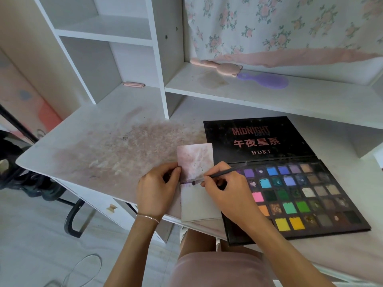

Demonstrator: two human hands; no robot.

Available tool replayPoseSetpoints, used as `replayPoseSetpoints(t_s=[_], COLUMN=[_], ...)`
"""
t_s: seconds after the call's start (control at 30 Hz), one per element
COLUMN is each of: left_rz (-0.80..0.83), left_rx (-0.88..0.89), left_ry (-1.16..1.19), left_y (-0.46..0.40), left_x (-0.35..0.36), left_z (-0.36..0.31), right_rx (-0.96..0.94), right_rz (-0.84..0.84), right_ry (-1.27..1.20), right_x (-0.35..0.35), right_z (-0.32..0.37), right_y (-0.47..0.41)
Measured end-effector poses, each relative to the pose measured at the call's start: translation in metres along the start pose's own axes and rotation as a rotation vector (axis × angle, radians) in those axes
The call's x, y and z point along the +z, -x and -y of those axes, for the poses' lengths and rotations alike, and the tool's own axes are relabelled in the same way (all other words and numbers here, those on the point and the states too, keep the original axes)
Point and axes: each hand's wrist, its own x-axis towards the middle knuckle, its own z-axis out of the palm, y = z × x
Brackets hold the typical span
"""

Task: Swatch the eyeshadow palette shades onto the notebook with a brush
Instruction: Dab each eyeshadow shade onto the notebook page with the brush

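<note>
Notebook [196,183] lies open on the bench [103,146] near its front edge; palette [290,183] lies immediately to its right. A shelf [269,96] behind and above carries two hairbrushes [263,79] side by side.

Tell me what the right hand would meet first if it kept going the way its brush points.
Probably the left hand: the right hand aims its brush leftward across the notebook, and the left hand's fingers hold the notebook's left edge, though depth is unclear.
</note>
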Motion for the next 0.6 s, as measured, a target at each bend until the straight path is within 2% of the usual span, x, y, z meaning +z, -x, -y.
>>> replayPoseSetpoints(t_s=[0.6], left_rz=[-0.006], left_rx=[-0.001], left_ry=[-0.028], left_y=[0.0006], left_x=[-0.0009], left_z=[-0.0022], right_rx=[0.006], right_rz=[0.027], right_ry=[0.065], right_x=[0.0006], right_z=[0.0001], right_y=[-0.0006])
